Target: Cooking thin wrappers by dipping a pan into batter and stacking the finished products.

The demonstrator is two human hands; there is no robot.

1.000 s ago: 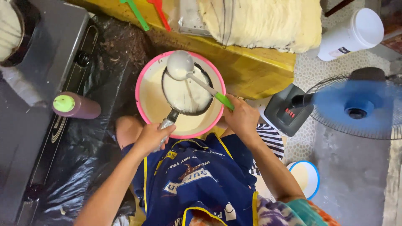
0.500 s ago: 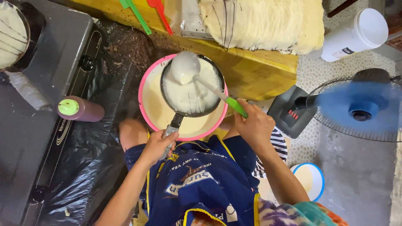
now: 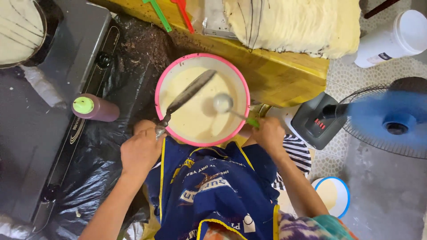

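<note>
Batter fills the pink-rimmed basin below the yellow bench's front edge. Our left hand grips a tilted pan, seemingly edge-on; our right hand holds the green-handled ladle in the batter.

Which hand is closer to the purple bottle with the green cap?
Left. The left hand holds the pan just right of the purple bottle. The right hand, holding the ladle, is beyond the pink bowl.

My left hand is curled in a fist, knuckles up; my right hand is closed too, forearm angled back toward me.
</note>
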